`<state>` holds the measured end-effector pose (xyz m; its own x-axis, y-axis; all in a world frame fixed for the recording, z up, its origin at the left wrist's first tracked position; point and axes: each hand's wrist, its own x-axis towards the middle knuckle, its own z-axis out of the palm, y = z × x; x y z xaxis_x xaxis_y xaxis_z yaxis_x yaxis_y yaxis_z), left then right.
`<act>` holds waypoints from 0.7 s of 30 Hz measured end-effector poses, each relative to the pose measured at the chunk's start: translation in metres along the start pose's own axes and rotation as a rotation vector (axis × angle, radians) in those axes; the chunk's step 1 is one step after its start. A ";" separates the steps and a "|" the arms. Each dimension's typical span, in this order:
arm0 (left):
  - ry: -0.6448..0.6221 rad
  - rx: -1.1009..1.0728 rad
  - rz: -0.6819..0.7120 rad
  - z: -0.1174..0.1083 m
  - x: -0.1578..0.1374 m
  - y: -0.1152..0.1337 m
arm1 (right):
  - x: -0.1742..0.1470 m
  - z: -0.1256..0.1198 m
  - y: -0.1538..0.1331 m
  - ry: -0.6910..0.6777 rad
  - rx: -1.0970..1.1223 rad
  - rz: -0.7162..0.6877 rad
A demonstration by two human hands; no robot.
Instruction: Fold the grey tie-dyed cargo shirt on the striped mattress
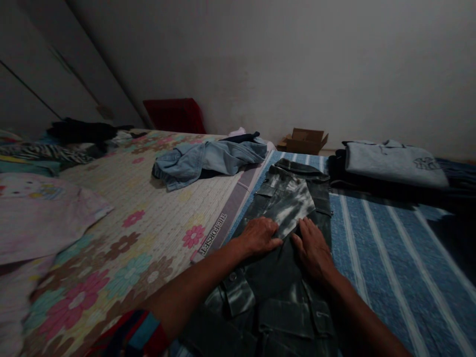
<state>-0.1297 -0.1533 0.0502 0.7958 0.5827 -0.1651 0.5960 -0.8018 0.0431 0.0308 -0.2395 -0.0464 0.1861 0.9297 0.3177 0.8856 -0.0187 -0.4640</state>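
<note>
Dark grey-green cargo pants (277, 277) with pale tie-dye patches lie lengthwise before me, waistband at the far end and pocket flaps nearer. My left hand (260, 235) rests flat on the fabric, its fingers extended toward the middle. Close by on the right, my right hand (311, 245) also presses on the pants, fingers stretched out along the cloth. A small gap separates the two hands. Neither hand grips the fabric. The lower part of the pants runs out of view at the bottom.
Under the pants is a blue striped sheet (372, 248); a floral mat (156, 223) covers the left. Crumpled light-blue jeans (211, 161) lie on it. A folded grey garment (394, 163) tops a dark stack. A cardboard box (305, 141) and a red object (174, 114) stand by the wall.
</note>
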 end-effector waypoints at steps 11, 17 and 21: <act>0.078 0.068 0.010 0.015 -0.008 0.008 | -0.038 -0.043 0.014 -0.020 0.173 -0.293; 0.097 0.149 0.067 0.019 -0.007 0.019 | -0.047 -0.050 0.002 -0.056 0.018 -0.448; 0.101 0.184 0.092 0.022 -0.006 0.022 | -0.046 -0.050 -0.003 -0.150 -0.049 -0.433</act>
<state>-0.1232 -0.1776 0.0305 0.8583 0.5086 -0.0685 0.4979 -0.8576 -0.1286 0.0405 -0.3001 -0.0183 -0.2661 0.8986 0.3489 0.8879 0.3694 -0.2742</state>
